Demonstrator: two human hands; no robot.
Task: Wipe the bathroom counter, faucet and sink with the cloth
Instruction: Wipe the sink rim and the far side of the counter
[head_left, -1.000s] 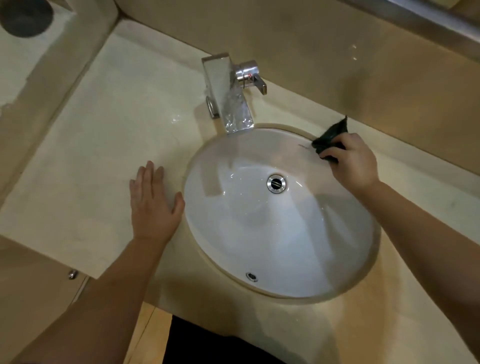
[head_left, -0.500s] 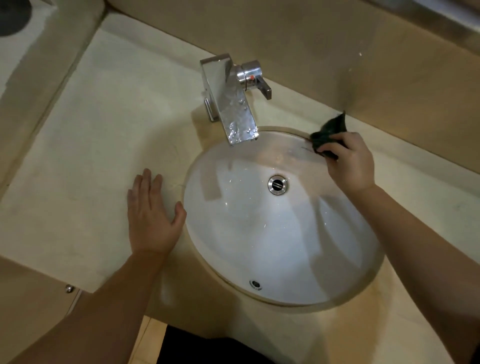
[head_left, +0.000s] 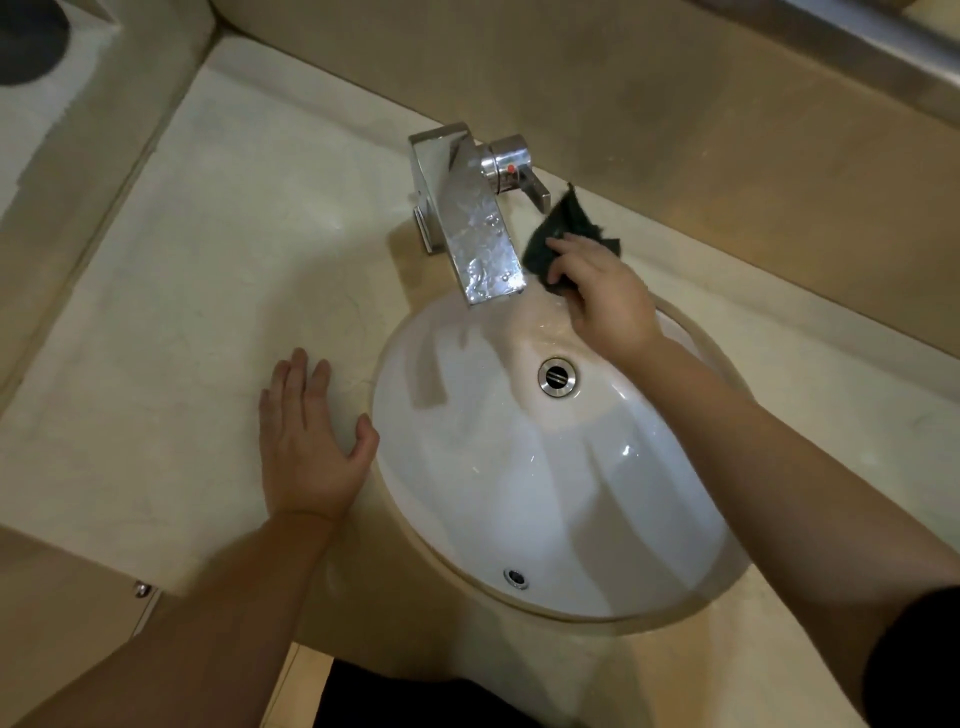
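The cloth (head_left: 563, 228) has travelled left from the far right rim of the sink (head_left: 519, 493) and now sits bunched just beside the spout of the faucet (head_left: 467, 223), at the back edge of the basin where it meets the bench (head_left: 182, 312). The right hand (head_left: 605, 296) carries it, the grip closed round the dark wad with the fingers curled into it, one loose corner sticking up toward the lever (head_left: 524, 174). What matters for the next stroke, I'd say, is that the faucet lies immediately to the left of the cloth, with its long flat spout running from the wall down and forward over the basin, so a wipe would follow that line rather than cross it. The lever is just above and behind the cloth (whether the corner touches it I cannot tell). The right hand is far the nearer of the two. The left hand (head_left: 306, 447) has stayed where it was, flat on the bench with fingers straight and the thumb at the sink's left rim, holding nothing. The drain (head_left: 557, 376) lies below the right wrist.
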